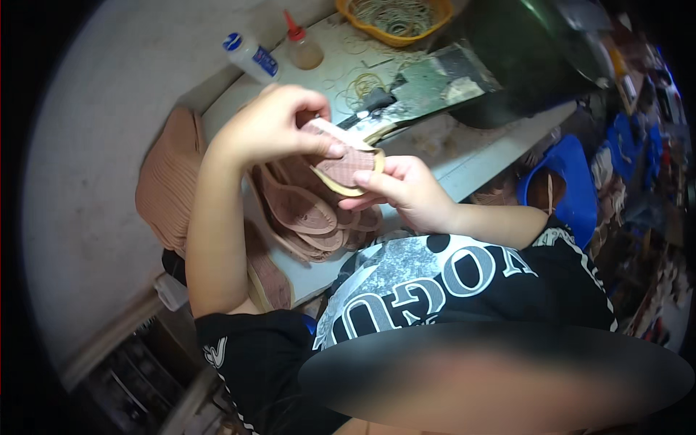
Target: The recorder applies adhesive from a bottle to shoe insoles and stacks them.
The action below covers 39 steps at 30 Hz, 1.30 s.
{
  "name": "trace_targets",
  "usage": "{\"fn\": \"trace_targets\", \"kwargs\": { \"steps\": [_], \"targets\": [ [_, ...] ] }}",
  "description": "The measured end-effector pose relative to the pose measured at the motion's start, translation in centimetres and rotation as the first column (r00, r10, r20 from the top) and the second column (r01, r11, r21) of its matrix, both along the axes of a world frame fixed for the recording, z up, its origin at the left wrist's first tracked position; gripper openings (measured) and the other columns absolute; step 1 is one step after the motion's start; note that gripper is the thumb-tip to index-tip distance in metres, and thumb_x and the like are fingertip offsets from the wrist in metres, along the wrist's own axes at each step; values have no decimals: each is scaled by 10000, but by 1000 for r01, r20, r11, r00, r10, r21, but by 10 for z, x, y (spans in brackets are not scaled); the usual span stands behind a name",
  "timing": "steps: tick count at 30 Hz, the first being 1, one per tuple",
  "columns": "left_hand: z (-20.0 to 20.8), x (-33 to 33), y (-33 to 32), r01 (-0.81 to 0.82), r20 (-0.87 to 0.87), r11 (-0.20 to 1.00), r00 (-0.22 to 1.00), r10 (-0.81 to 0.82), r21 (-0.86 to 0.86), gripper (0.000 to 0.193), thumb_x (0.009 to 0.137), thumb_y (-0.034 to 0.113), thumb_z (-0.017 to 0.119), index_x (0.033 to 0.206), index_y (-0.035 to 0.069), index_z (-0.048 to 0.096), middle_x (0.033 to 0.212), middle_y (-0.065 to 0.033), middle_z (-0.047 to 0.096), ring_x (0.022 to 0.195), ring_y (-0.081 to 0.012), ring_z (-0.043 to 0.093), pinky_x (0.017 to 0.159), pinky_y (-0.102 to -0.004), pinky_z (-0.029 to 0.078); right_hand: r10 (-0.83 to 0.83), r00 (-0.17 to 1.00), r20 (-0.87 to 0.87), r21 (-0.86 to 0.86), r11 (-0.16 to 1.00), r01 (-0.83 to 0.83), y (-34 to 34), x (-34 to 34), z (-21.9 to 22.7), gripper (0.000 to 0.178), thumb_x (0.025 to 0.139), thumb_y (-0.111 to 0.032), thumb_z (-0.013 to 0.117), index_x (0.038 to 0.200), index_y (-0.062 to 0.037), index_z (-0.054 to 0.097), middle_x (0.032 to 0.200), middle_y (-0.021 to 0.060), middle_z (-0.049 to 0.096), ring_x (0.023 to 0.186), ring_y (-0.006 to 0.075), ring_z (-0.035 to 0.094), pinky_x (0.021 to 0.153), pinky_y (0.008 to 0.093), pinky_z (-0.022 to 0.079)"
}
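Observation:
Above the worktable I hold a pinkish-brown shoe sole point(350, 168) with a pale yellow edge and a whitish strip along its far side. My left hand point(286, 123) is closed on its far-left part, the thumb pressed on the textured face. At the rounded near-right end, my right hand point(412, 190) pinches it, thumb on top and fingers underneath. Below my hands, several similar soles point(297, 206) lie in a loose, overlapping pile. One more sole point(268, 272) with a pale edge lies beside my left forearm.
A tall stack of soles point(170, 177) leans by the wall at left. At the back stand a white bottle with a blue cap point(250, 56), a red-tipped squeeze bottle point(303, 49) and a yellow basket point(399, 29) of rubber bands. A blue container point(576, 188) is at right.

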<state>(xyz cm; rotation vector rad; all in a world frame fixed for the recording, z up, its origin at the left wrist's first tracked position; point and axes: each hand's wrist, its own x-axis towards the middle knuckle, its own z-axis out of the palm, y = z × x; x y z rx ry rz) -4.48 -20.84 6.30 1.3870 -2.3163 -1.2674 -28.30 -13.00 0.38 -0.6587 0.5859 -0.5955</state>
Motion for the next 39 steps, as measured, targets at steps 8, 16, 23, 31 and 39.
{"fn": "trace_targets", "kwargs": {
  "steps": [8, 16, 23, 31, 39],
  "targets": [
    [-5, -10, -22, 29, -94, 995, 995, -21, 91, 328, 796, 296, 815, 839, 36, 620, 688, 21, 555, 667, -70, 496, 586, -261, 392, -81, 994, -71, 15, 996, 83, -14, -6, 8, 383, 1023, -271, 547, 1210, 55, 620, 1079, 167, 708, 937, 217, 724, 896, 319, 558],
    [-2, -11, -20, -87, -43, 979, 994, 97, 186, 360, 830, 322, 787, 798, 38, 569, 664, 31, 482, 634, -48, 450, 542, -240, 358, -72, 995, -72, 58, 995, 76, -22, -7, 10, 384, 1030, -260, 542, 1152, 93, 632, 1056, 195, 706, 909, 229, 728, 874, 309, 570],
    [8, -20, 3, -150, 105, 986, 984, 143, 70, 378, 877, 400, 671, 938, 27, 663, 714, -151, 643, 650, -293, 625, 625, -389, 471, -47, 996, -70, 92, 994, 54, -31, -14, 17, 385, 1026, -254, 548, 1129, 105, 639, 1098, 206, 696, 920, 242, 725, 868, 301, 574],
    [10, -37, 21, -287, 191, 952, 945, 264, 107, 394, 923, 383, 615, 934, -8, 658, 721, -177, 643, 666, -319, 632, 633, -409, 475, -41, 996, -79, 83, 995, 47, -40, -16, 10, 372, 1021, -247, 554, 1140, 94, 643, 1076, 185, 706, 895, 229, 725, 856, 296, 585],
    [-6, -45, 32, -345, 173, 926, 932, 318, 157, 367, 986, 343, 603, 892, -12, 603, 704, -30, 551, 655, -108, 480, 599, -306, 433, 13, 989, -147, 64, 998, -3, -49, -18, 4, 355, 1010, -249, 566, 1151, 62, 659, 1080, 157, 710, 887, 219, 721, 851, 299, 589]
  ]
}}
